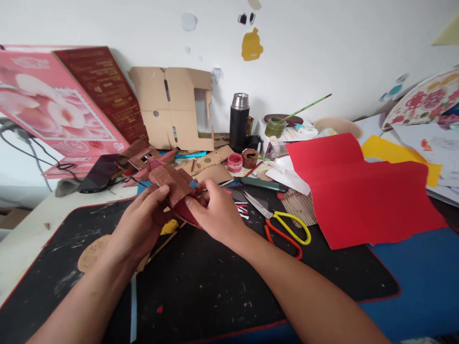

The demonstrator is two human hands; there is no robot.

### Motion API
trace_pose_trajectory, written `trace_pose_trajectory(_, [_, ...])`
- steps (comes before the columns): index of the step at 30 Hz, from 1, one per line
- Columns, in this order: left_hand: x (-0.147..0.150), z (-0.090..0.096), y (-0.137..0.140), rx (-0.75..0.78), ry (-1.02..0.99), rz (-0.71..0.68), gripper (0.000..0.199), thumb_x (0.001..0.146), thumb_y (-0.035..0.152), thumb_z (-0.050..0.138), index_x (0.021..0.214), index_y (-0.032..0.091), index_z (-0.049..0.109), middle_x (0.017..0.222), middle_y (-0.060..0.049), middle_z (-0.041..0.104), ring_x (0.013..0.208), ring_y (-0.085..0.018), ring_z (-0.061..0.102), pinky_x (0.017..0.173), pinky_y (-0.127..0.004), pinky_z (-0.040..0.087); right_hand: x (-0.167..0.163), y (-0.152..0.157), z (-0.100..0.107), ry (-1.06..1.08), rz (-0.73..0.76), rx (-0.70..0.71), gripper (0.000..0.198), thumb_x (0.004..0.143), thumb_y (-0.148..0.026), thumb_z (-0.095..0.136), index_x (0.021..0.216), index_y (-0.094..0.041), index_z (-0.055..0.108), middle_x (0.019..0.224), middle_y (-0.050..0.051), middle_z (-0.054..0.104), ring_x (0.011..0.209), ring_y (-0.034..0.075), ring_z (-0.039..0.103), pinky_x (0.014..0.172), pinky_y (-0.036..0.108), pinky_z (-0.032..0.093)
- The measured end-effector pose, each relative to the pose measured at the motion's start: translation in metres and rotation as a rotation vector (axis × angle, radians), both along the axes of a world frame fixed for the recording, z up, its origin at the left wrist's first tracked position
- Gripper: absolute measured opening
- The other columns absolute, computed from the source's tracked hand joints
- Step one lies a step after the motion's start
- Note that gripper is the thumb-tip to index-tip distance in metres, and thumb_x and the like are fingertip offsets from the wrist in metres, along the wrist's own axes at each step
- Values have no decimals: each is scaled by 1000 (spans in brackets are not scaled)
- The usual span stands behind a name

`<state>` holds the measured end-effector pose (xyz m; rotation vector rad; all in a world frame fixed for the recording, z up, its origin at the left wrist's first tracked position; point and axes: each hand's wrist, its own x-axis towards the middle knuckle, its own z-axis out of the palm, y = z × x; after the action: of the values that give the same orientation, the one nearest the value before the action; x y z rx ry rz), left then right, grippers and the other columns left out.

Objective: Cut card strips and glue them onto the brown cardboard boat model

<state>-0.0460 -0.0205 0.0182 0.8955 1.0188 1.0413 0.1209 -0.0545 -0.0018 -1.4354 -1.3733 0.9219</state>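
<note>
A small cardboard model [172, 180], painted brown and dark red, is held up over the black mat. My left hand [145, 212] grips its left side, with the thumb on the brown face. On the right, my right hand [214, 210] pinches the dark red lower edge between thumb and curled fingers. The model's underside is hidden by the hands. Beneath them, a yellow object [169, 226] and a thin wooden stick [161, 247] show in part. Scissors [267, 214] with one yellow and one red handle lie open, right of my right hand.
Red sheet [369, 191] covers the mat's right side. Behind stand paint jars [234, 163], a black thermos [239, 122], a green jar with a brush [275, 126] and cut cardboard [179, 105]. A utility knife [264, 184], a phone [99, 173] and a pink box [60, 105] surround the mat.
</note>
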Motion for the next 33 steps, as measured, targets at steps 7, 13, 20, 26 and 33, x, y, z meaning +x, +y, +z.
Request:
trace_pose_trajectory(7, [-2, 3, 8, -69, -47, 1, 35, 77, 39, 88, 106, 21, 81, 96, -3, 84, 73, -21, 74, 62, -29, 66, 0, -2, 0, 157, 65, 9, 31, 96, -52, 72, 105, -25, 62, 78, -1, 69, 72, 20, 67, 63, 30, 46])
trace_pose_trajectory(13, [-4, 4, 13, -121, -101, -18, 26, 87, 32, 76, 107, 17, 78, 97, -6, 84, 71, -21, 75, 60, -30, 66, 0, 4, -5, 424, 111, -23, 31, 99, -53, 68, 101, -24, 60, 64, -7, 56, 53, 12, 52, 51, 24, 39])
trace_pose_trajectory(20, [-1, 6, 12, -168, -116, -31, 23, 95, 27, 63, 109, 16, 78, 98, -8, 85, 69, -20, 74, 61, -31, 66, 2, 6, -3, 512, 120, -55, 31, 98, -52, 71, 97, -24, 58, 67, -7, 56, 47, 9, 47, 45, 22, 34])
trace_pose_trajectory(26, [-4, 4, 12, -161, -131, -63, 24, 95, 28, 65, 111, 17, 78, 99, -9, 85, 71, -21, 76, 59, -28, 64, 1, 5, -4, 492, 105, -45, 28, 97, -49, 72, 98, -23, 60, 65, -7, 57, 47, 9, 47, 45, 22, 35])
trace_pose_trajectory(33, [-3, 5, 11, -158, -129, -59, 18, 95, 26, 65, 103, 18, 78, 98, -9, 85, 69, -21, 76, 58, -29, 65, 1, 6, -4, 483, 97, -63, 29, 96, -49, 73, 99, -24, 60, 68, -6, 59, 49, 11, 51, 45, 22, 35])
